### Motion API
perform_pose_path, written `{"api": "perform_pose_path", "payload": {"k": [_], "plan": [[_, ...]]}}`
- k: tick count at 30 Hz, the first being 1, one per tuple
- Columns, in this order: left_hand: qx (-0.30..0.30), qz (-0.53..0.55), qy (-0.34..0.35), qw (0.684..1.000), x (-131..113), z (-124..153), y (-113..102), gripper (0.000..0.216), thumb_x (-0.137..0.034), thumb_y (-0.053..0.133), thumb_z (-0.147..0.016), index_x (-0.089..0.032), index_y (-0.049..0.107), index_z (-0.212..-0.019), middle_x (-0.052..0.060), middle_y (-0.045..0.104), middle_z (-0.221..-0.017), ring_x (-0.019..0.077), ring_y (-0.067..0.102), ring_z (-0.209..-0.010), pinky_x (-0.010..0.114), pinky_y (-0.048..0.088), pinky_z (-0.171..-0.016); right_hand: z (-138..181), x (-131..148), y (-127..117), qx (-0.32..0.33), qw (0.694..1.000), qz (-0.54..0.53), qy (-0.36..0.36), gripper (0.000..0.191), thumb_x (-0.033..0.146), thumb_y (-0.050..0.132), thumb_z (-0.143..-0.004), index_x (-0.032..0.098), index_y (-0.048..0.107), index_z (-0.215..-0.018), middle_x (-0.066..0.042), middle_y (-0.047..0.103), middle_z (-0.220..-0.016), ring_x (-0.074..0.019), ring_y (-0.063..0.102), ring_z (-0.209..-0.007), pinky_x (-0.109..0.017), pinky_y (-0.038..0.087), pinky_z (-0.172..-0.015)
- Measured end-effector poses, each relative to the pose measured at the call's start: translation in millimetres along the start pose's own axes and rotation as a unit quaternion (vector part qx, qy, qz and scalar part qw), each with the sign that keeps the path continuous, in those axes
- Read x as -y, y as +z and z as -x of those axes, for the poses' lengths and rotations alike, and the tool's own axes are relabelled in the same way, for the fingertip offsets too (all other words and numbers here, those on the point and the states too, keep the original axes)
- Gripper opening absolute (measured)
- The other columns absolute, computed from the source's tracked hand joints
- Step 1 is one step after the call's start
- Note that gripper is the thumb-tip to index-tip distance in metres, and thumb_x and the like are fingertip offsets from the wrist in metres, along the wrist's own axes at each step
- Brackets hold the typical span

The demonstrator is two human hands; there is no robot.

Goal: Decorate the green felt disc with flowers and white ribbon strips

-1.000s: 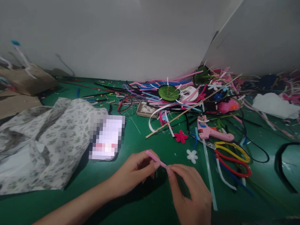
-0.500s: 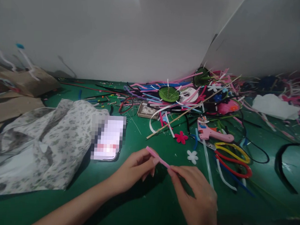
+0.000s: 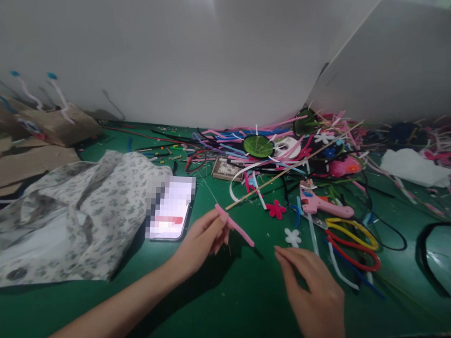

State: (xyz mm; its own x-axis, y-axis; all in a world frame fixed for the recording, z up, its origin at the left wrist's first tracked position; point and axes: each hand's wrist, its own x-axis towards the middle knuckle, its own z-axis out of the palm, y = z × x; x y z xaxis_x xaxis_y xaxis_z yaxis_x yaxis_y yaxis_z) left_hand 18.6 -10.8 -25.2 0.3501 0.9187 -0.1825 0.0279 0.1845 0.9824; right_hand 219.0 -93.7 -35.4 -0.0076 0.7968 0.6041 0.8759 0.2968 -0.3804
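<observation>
My left hand (image 3: 203,238) pinches a short pink strip (image 3: 235,225) by its upper end, holding it slanted just above the green table (image 3: 235,299). My right hand (image 3: 313,292) is apart from the strip, to the right and nearer me, fingers loosely stretched over the table with nothing in them. A white felt flower (image 3: 293,236) and a red felt flower (image 3: 276,209) lie just beyond the right hand. A pink glue gun (image 3: 321,205) lies further right.
A phone (image 3: 171,209) with a lit screen lies left of my left hand, beside floral cloth (image 3: 66,217). A heap of coloured strips, a green disc (image 3: 258,146), a small box of beads (image 3: 227,169) and headbands (image 3: 353,237) crowd the back right. Cardboard (image 3: 28,150) lies far left.
My right hand has let go of the pink strip and moved right and down. My left hand still holds the strip, lifted slightly up and away.
</observation>
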Motion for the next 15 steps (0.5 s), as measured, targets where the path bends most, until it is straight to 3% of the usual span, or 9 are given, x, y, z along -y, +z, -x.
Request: {"api": "perform_pose_path", "payload": {"k": [3, 5, 9, 11, 15], "plan": [[0.024, -0.02, 0.014, 0.999, 0, 1, 2, 0.035, -0.044, 0.042, -0.093, -0.017, 0.05, -0.072, -0.005, 0.051, -0.061, 0.0058, 0.042, -0.047, 0.019, 0.031, -0.046, -4, 4, 0, -0.033, 0.999, 0.001, 0.0, 0.016, 0.018, 0.062, -0.085, 0.019, 0.064, -0.101, -0.005, 0.068, -0.092, -0.0169, 0.061, -0.088, -0.03, 0.048, -0.081], [0.058, -0.043, 0.017, 0.997, 3, 4, 5, 0.035, -0.044, 0.042, -0.093, -0.017, 0.052, -0.073, -0.005, 0.052, -0.063, 0.0062, 0.044, -0.049, 0.019, 0.032, -0.047, -8, 12, 3, -0.003, 1.0, -0.017, -0.008, 0.021, 0.022, 0.064, -0.085, 0.018, 0.063, -0.106, -0.006, 0.068, -0.093, -0.0179, 0.061, -0.088, -0.03, 0.048, -0.078], [0.088, -0.067, 0.025, 0.994, 7, 10, 9, 0.034, -0.044, 0.043, -0.093, -0.017, 0.054, -0.076, -0.005, 0.054, -0.064, 0.0068, 0.045, -0.049, 0.02, 0.032, -0.046, -10, 27, 10, 0.045, 0.997, -0.068, -0.012, 0.01, 0.017, 0.058, -0.088, 0.02, 0.065, -0.094, -0.001, 0.068, -0.079, -0.0152, 0.062, -0.073, -0.028, 0.047, -0.068], [0.066, -0.056, 0.036, 0.996, 5, 9, 8, 0.034, -0.044, 0.044, -0.092, -0.017, 0.054, -0.075, -0.005, 0.053, -0.063, 0.0068, 0.044, -0.049, 0.02, 0.032, -0.047, -7, 26, 10, 0.047, 0.997, -0.064, -0.011, 0.011, 0.016, 0.055, -0.09, 0.02, 0.065, -0.09, -0.001, 0.068, -0.078, -0.0146, 0.062, -0.071, -0.027, 0.047, -0.068], [-0.05, 0.01, 0.055, 0.997, 1, 3, 2, 0.032, -0.043, 0.042, -0.093, -0.018, 0.052, -0.076, -0.006, 0.049, -0.061, 0.006, 0.04, -0.046, 0.02, 0.03, -0.046, 2, 10, 6, 0.064, 0.998, 0.01, 0.004, 0.017, 0.024, 0.048, -0.093, 0.022, 0.065, -0.09, 0.0, 0.068, -0.08, -0.0147, 0.063, -0.072, -0.027, 0.046, -0.068]]}}
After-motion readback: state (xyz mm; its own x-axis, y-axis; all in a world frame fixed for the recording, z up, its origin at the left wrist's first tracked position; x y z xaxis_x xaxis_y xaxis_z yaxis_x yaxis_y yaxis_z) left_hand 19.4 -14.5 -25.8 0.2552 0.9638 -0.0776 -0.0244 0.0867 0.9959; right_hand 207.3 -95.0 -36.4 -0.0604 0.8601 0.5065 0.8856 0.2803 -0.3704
